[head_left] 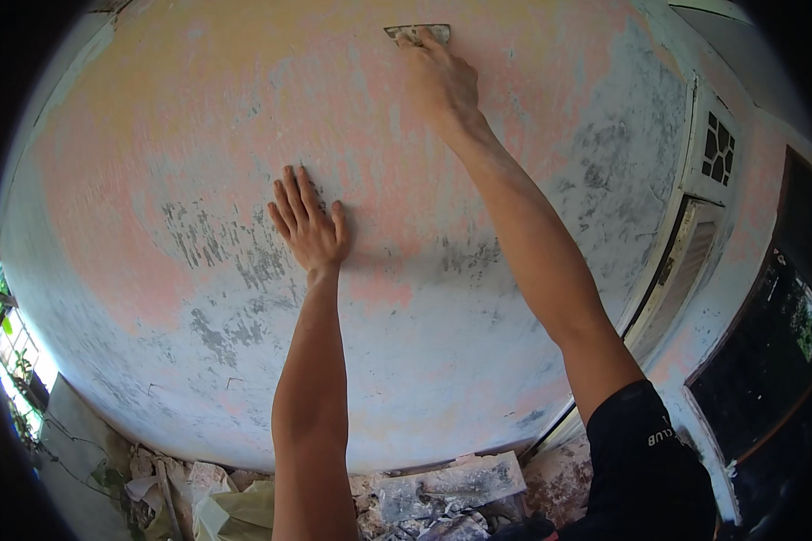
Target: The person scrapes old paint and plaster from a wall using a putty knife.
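Observation:
High on the wall, my right hand (442,79) grips a scraper (438,33) with a wide, flat blade, its edge up against the painted surface. The fingers and palm cover most of its handle. Lower and to the left, my left hand (312,230) lies flat on the wall with fingers stretched out, holding nothing. The wall (370,361) carries worn layers of yellow, pink and pale blue-grey paint, with dark grey patches around my left hand and toward the right side.
Rubble and a dusty slab (451,487) lie along the wall's foot, beside crumpled sheeting (235,514). A door frame (672,270) with a vent panel (718,149) stands at the right, then a dark window or panel (758,361). Plants (18,370) show through an opening at the left.

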Available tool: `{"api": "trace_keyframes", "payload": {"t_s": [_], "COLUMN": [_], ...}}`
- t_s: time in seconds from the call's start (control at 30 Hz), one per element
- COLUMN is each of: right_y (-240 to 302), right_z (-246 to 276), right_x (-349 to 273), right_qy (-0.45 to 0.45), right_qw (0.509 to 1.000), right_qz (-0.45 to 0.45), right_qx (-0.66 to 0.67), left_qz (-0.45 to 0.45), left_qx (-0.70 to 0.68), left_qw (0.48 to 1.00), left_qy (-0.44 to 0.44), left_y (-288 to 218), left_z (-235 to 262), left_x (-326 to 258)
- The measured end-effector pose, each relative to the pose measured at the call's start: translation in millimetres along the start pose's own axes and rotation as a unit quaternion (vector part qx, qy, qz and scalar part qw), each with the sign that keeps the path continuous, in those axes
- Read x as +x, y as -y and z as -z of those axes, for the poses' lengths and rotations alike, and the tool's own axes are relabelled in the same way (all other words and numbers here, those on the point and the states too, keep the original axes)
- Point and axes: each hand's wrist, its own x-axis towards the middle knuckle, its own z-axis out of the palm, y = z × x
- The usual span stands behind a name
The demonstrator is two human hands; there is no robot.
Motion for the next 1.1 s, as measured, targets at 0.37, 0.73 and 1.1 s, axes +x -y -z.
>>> {"api": "trace_keyframes", "payload": {"t_s": [0.37,0.73,1.1], "right_y": [-31.7,-41.0,-24.8], "right_z": [48.8,19.2,19.8], "right_x": [-45.4,-51.2,-50.5], "right_qy": [0.009,0.104,0.063], "right_qw": [0.779,0.746,0.897], "right_qz": [-0.129,-0.299,-0.224], "right_qx": [0.614,0.586,0.377], "left_qz": [0.007,0.009,0.008], "left_qx": [0.009,0.009,0.006], "left_qw": [1.000,1.000,1.000], "left_qy": [-0.005,0.000,-0.014], "left_y": [1.5,0.4,-1.3], "left_z": [0.9,0.2,-0.9], "left_x": [-1.5,-1.1,-0.6]}}
